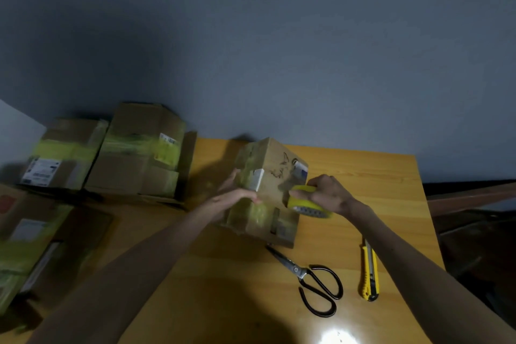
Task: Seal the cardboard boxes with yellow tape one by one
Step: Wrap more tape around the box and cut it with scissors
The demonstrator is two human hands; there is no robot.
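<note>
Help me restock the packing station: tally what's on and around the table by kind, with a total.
Cardboard boxes: 4 – one being taped, two at the back left, one at the near left
Yellow tape rolls: 1, in the right hand
Scissors: 1
Utility knives: 1
Total: 7
</note>
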